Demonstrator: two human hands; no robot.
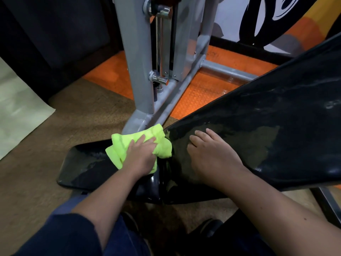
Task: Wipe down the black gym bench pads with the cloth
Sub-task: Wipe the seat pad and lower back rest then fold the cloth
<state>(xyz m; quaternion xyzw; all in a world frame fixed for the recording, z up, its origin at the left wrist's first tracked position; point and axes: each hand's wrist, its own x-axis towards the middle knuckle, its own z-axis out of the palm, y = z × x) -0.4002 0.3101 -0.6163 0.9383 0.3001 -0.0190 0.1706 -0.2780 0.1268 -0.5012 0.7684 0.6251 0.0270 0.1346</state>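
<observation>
Under the left hand, whose fingers lie spread and pressing down, a bunched lime-green cloth sits at the seat pad's inner end. Just right of it, the right hand rests flat, fingers straight, on the inclined back pad. Beyond both hands rises a grey machine frame.

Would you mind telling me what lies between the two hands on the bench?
In the head view, only bare glossy back pad and the cloth's bunched right edge separate the left hand from the right hand.
</observation>
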